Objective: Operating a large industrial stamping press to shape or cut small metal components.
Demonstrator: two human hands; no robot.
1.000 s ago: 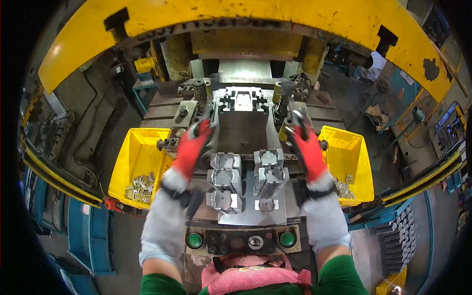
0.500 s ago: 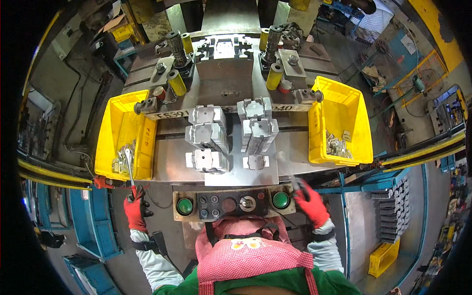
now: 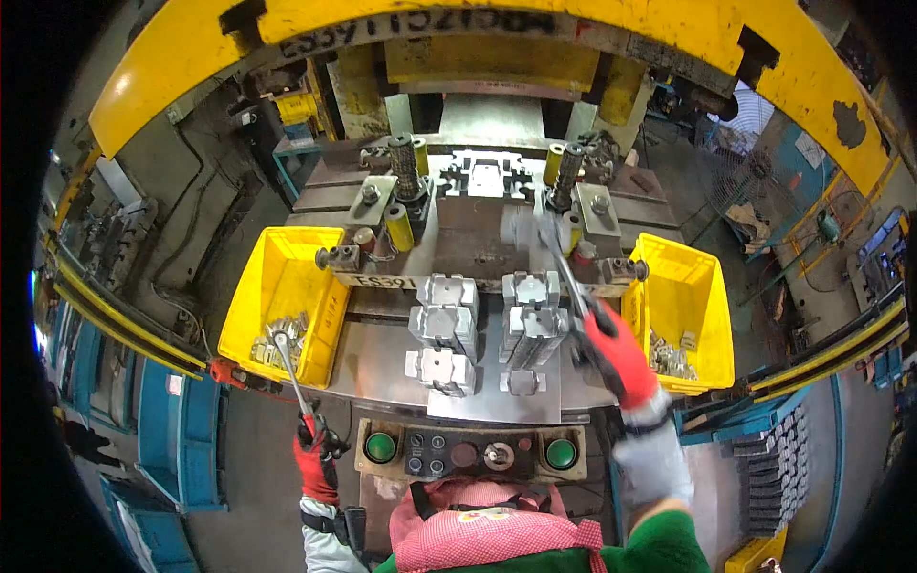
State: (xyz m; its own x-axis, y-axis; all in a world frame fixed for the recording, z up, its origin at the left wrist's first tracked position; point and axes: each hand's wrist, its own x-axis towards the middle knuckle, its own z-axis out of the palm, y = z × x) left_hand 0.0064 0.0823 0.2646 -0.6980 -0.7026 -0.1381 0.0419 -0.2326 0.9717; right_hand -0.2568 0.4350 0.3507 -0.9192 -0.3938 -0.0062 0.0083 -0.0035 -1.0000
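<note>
Gripping left tool (image 3: 292, 371) in left hand (image 3: 317, 453), off the table's (image 3: 374, 359) front edge near left corner, with tip over left bin (image 3: 330, 329). Holding right tool (image 3: 566, 269) in right hand (image 3: 623, 355) near table's right edge, with far end blurred beyond right stacks (image 3: 532, 327). Working with hands well apart.

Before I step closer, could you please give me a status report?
Left hand holding tool, tip at left yellow bin. Right hand holding second tool, extended toward die; tip blurred. Stacked metal parts standing near it.
</note>
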